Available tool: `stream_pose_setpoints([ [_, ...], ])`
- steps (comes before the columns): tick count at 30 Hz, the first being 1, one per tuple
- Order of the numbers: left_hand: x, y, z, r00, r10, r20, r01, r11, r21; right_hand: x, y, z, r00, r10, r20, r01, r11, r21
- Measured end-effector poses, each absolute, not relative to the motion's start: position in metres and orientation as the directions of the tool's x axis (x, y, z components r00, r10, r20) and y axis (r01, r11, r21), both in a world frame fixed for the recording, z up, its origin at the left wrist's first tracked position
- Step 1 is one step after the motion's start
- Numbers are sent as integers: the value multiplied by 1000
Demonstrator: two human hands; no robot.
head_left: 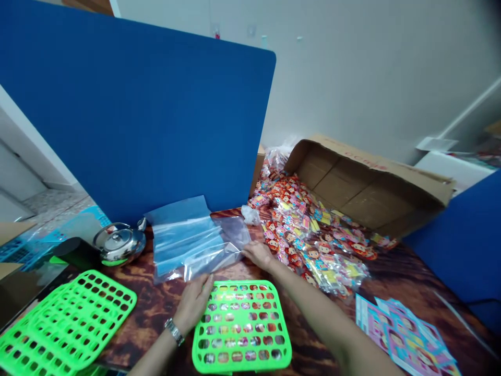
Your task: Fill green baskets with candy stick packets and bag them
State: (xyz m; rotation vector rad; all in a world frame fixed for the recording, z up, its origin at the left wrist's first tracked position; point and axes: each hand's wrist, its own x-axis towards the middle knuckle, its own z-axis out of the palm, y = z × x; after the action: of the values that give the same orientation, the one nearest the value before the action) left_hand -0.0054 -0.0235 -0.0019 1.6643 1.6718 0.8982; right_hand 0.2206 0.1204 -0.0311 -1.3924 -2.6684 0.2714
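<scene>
My left hand [194, 301] rests with fingers stretched on the near left corner of a bright green plastic grid tray [241, 326], whose holes hold small colourful pieces. A watch sits on that wrist. My right hand [257, 254] reaches forward and pinches the right edge of a stack of clear plastic bags [193, 240] lying on the brown table [156, 308]. To the right of that hand spreads a heap of small packets with red cartoon figures [309, 240].
Stacked green grid trays [66, 324] lie at the near left. A metal kettle [119, 242] stands behind them. A blue partition [136, 120] closes the back. An open cardboard box [371, 183] lies tipped at the right, and printed pink and blue sheets [403, 331] lie near right.
</scene>
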Motion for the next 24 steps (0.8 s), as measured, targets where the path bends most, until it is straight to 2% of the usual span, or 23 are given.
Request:
stream_pose_setpoints([
  [3, -2, -13, 14, 15, 986, 166, 657, -135, 742, 208, 115, -5, -548, 836, 40, 809, 541, -228],
  [6, 7, 7, 27, 124, 936, 329, 766, -301, 568, 193, 106, 27, -550, 833, 63, 796, 546, -263],
  [8, 10, 21, 31, 175, 916, 361, 799, -347, 491, 189, 98, 47, -579, 812, 76, 738, 561, -375],
  [11, 3, 36, 33, 152, 930, 334, 795, -316, 518, 199, 89, 70, -677, 725, 124, 510, 584, -632],
  [13, -6, 41, 34, 117, 940, 321, 792, -283, 541, 210, 87, 76, -735, 656, 173, 360, 593, -720],
  [15, -14, 42, 34, 79, 949, 304, 789, -246, 564, 218, 87, 76, -736, 641, 216, 330, 620, -712],
  [20, -21, 39, 31, 14, 963, 270, 777, -181, 603, 210, 92, 58, -662, 699, 269, 480, 672, -565],
  [24, -25, 37, 26, 12, 962, 274, 768, -184, 614, 198, 92, 51, -634, 723, 274, 504, 656, -562],
])
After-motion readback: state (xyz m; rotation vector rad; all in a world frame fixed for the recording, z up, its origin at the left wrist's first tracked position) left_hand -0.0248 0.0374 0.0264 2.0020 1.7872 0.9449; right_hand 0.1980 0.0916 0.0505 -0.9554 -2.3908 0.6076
